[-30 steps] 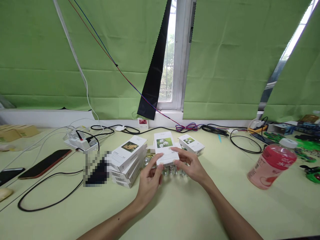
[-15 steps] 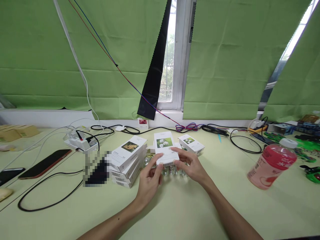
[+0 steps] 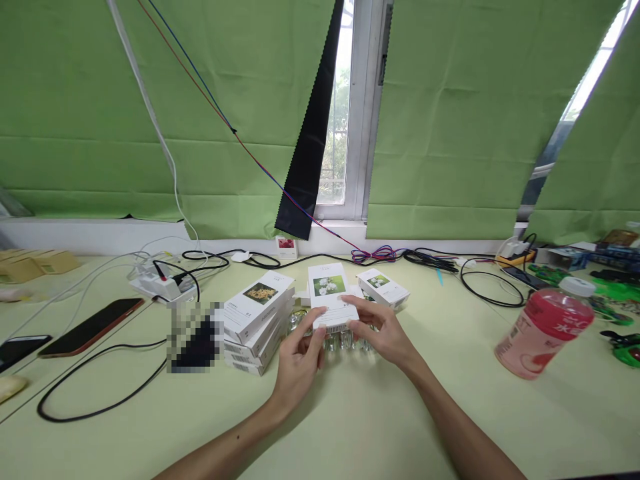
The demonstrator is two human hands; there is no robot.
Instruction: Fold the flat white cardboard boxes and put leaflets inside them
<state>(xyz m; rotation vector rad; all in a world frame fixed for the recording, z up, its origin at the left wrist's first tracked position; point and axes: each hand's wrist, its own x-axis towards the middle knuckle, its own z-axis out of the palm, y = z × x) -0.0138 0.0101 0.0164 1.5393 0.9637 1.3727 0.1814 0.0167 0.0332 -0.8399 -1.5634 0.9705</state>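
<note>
Both hands grip the near end of a white cardboard box (image 3: 331,303) with a picture of white flowers, tilted so its printed face shows. My left hand (image 3: 300,350) pinches its left corner, and my right hand (image 3: 383,330) pinches the right corner. Below and behind this box are several small clear glass pieces (image 3: 345,341), partly hidden by the box and fingers. To the left stands a stack of similar white boxes (image 3: 257,303), the top one bearing a yellow flower picture. Behind my right hand lies another white-flower box (image 3: 383,288).
A pink drink bottle (image 3: 543,330) stands at the right. At left are a phone (image 3: 93,327), a power strip (image 3: 163,287) and a looped black cable (image 3: 45,413). More cables (image 3: 430,259) run along the wall. Green parts (image 3: 627,350) lie far right.
</note>
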